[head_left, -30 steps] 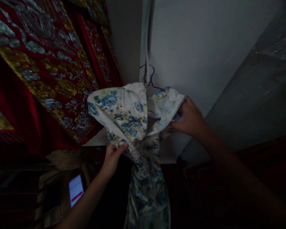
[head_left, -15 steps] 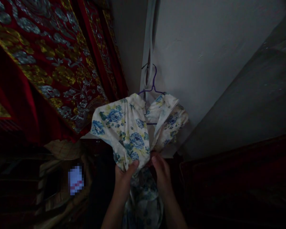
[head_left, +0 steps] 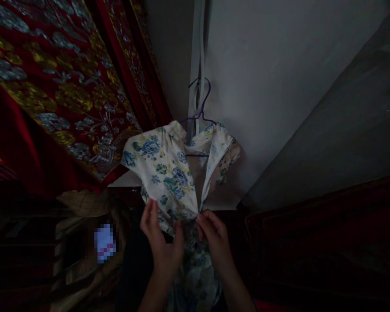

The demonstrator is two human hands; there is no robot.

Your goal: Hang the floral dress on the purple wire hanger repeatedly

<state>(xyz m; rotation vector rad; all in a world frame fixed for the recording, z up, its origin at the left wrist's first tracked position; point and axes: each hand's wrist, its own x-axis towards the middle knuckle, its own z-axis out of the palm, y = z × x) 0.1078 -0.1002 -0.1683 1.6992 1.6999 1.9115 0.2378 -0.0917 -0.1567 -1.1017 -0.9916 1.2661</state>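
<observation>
A white short-sleeved dress (head_left: 162, 177) with blue flowers and green leaves hangs on a thin purple hanger (head_left: 203, 108). Its collar is parted, and a long V-shaped opening runs down from it. At the bottom of that opening my right hand (head_left: 214, 227) pinches the fabric edge between thumb and fingers; whether a zipper or a button is there is too dark to make out. My left hand (head_left: 164, 242) is at the dress's left side, thumb and fingers spread apart, close to the cloth. Below my hands the lower part of the dress hangs in shadow.
Pale straps (head_left: 201, 52) hold the hanger in front of a grey wall (head_left: 266, 86). Red cloth embroidered in gold and silver (head_left: 74, 95) hangs at the left. A bag-like item (head_left: 84, 203) and a blurred-out bright patch (head_left: 105, 243) lie lower left. Dark red furniture stands lower right.
My left hand has let go of the fabric and spread its fingers. My right hand has moved slightly left onto the opening's lower end, and the opening now hangs straighter.
</observation>
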